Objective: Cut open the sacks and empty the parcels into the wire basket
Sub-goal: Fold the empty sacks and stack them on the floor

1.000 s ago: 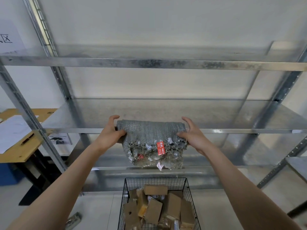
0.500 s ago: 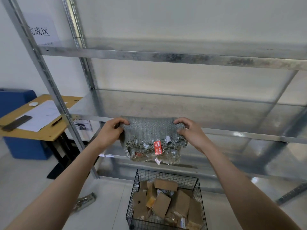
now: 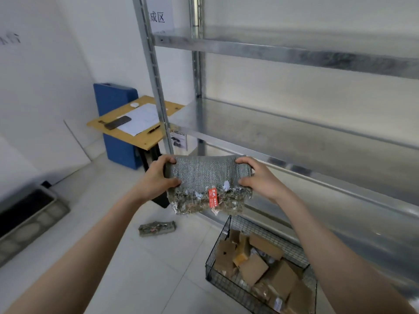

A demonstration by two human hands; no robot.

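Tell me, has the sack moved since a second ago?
Yes. The sack has shifted left along the rack: it was over the basket, now it is left of it, by the left post.

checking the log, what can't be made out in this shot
Head view:
Inside of the folded sack, gripped by left hand and right hand: hidden by its folds.
Print on its red tag: too small.
Near end of the wire basket: covered by the right forearm, cut by the bottom edge.
Start of the wall sign: behind the shelf upright.
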